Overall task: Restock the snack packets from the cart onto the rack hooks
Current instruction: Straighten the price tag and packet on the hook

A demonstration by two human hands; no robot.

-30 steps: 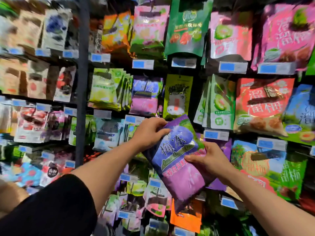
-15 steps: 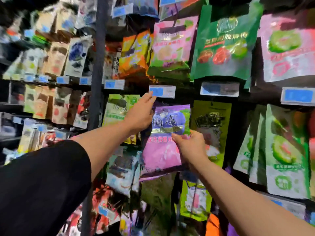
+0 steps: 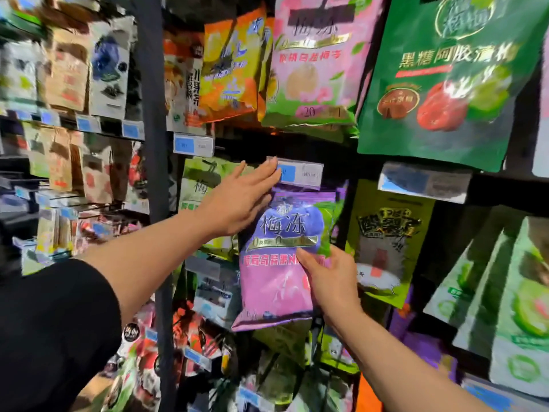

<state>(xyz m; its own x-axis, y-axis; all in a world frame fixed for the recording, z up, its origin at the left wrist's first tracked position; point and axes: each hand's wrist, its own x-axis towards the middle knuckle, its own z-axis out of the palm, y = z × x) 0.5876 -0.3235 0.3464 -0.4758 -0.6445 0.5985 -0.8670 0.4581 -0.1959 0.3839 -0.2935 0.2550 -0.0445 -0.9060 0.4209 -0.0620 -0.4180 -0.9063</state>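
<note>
You are in the middle of hanging one snack bag. Your right hand (image 3: 329, 281) holds the purple and pink bag (image 3: 282, 263) by its right edge, low down, with the thumb on the front and the other fingers tucked behind. The bag is up against the rack, just under a white and blue price tag (image 3: 300, 173). Your left hand (image 3: 237, 203) is flat, with straight fingers. Its palm lies by the top left corner of the bag and its fingertips (image 3: 271, 169) touch the left end of the price tag. It looks like you are pushing the tag up or steadying it so the bag can get to the hook. The hook itself is hidden behind the tag and the bag, so you cannot tell if the hole at the top of the bag is on it yet. I think the next move is to line the hole up with the tip of the hook and slide the bag back. Go slow, because the bag is soft and bends. A yellow-green bag (image 3: 386, 242) hangs close on the right and a big green bag (image 3: 439, 84) hangs above, so keep your bag straight. The cart is not in view.
</note>
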